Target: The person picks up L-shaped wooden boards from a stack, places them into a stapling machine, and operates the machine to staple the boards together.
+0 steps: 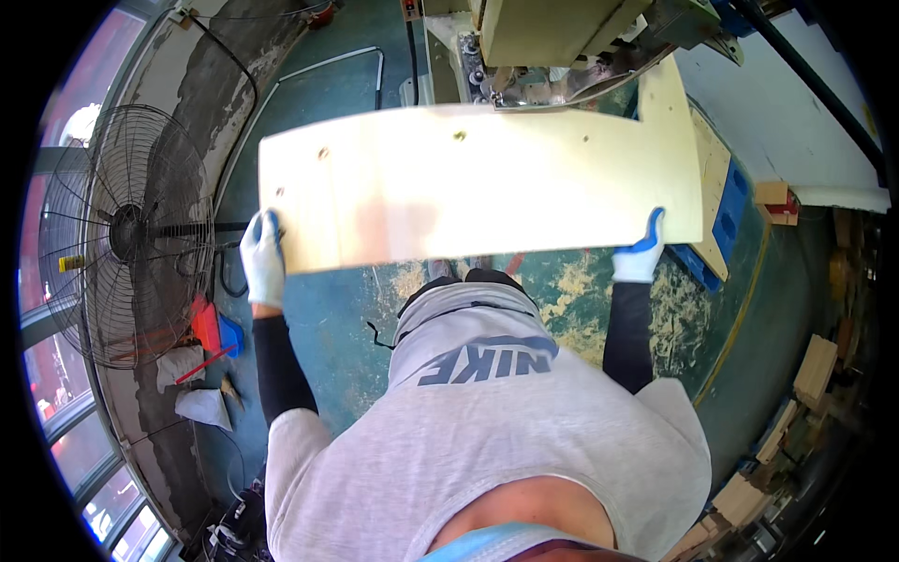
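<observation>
A large pale wooden panel (491, 183) spans the space in front of me, with an arm reaching away at its far right. Several small holes pierce it, and glare washes out its middle. My left hand (264, 256), in a white and blue work glove, grips its left end near the front corner. On the near edge, towards the right end, my right hand (640, 249) holds it with the blue-coated thumb on top; the fingers are hidden beneath. The far edge meets the curved metal guard (555, 98) of a pale green machine (562, 31); whether they touch is unclear.
A large caged fan (126, 235) stands to the left by the windows. Right of the panel, wooden boards (711, 183) lie on a blue plastic pallet (732, 211). Wood stacks (815, 369) line the far right. Sawdust (569, 295) is scattered over the green floor.
</observation>
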`<action>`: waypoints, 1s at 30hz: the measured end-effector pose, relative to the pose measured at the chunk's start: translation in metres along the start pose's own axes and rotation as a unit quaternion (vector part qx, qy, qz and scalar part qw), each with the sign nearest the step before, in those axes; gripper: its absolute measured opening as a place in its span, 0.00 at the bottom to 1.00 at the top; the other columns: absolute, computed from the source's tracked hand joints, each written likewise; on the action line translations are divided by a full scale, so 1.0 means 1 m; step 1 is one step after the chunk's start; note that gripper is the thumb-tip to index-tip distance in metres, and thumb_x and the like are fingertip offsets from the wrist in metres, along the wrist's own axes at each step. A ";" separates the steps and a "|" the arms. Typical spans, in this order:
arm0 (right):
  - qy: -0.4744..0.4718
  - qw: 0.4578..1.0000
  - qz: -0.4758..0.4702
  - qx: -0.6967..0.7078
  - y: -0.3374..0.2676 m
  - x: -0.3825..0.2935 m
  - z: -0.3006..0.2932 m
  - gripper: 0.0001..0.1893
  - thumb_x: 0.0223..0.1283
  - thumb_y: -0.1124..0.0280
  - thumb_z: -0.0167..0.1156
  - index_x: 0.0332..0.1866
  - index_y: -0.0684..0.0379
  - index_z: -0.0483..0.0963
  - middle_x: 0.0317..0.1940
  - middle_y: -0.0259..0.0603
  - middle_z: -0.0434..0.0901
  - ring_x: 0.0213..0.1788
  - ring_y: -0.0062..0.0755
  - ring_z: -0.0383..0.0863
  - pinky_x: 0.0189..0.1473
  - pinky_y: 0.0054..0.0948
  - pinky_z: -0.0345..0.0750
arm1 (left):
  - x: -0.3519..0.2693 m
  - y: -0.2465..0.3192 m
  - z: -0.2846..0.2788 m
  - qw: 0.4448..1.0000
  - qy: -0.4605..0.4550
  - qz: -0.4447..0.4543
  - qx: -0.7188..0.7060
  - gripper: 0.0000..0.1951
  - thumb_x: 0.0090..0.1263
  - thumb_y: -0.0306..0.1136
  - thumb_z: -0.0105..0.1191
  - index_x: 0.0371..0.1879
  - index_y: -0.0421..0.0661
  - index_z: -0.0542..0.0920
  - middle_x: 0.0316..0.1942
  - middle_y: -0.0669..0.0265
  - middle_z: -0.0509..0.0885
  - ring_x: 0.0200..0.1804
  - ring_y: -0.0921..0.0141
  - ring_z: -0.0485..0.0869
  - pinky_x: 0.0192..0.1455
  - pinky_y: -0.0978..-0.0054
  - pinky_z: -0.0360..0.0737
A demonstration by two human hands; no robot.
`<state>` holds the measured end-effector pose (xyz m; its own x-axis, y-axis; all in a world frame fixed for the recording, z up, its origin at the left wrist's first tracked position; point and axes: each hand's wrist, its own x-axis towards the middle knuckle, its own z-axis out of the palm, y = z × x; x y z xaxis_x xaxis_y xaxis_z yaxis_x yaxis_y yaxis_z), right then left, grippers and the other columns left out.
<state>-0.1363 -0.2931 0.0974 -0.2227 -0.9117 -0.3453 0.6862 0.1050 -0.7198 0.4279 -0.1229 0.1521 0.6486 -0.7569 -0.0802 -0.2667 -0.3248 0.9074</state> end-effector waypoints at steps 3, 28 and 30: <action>-0.022 0.998 0.042 0.029 0.026 -0.024 0.001 0.29 0.78 0.50 0.52 0.72 0.61 0.66 0.68 0.44 0.74 0.66 0.40 0.76 0.68 0.43 0.75 | -0.036 -0.021 -0.044 0.996 0.077 -0.033 -0.004 0.18 0.81 0.40 0.52 0.49 0.33 0.83 0.36 0.73 0.81 0.36 0.82 0.74 0.41 0.81 0.73; -0.011 0.995 0.074 0.058 0.089 -0.036 0.097 0.25 0.78 0.56 0.52 0.73 0.55 0.67 0.68 0.37 0.74 0.67 0.35 0.76 0.68 0.41 0.77 | 0.140 -0.051 -0.087 0.987 0.065 0.007 0.146 0.21 0.77 0.44 0.58 0.52 0.34 0.84 0.37 0.70 0.86 0.39 0.77 0.79 0.46 0.78 0.76; -0.011 0.995 0.068 0.068 0.096 -0.042 0.100 0.25 0.78 0.56 0.52 0.73 0.55 0.67 0.68 0.37 0.74 0.67 0.35 0.76 0.67 0.41 0.77 | 0.139 -0.054 -0.093 0.947 0.171 0.084 0.260 0.27 0.73 0.48 0.61 0.58 0.34 0.81 0.48 0.57 0.87 0.47 0.67 0.84 0.55 0.72 0.78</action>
<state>0.0084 -0.2844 0.1032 -0.1060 -0.9015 -0.4195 0.7970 0.1753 -0.5780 0.5986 -0.1575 0.1299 0.7346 -0.6239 0.2665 -0.6443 -0.5185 0.5621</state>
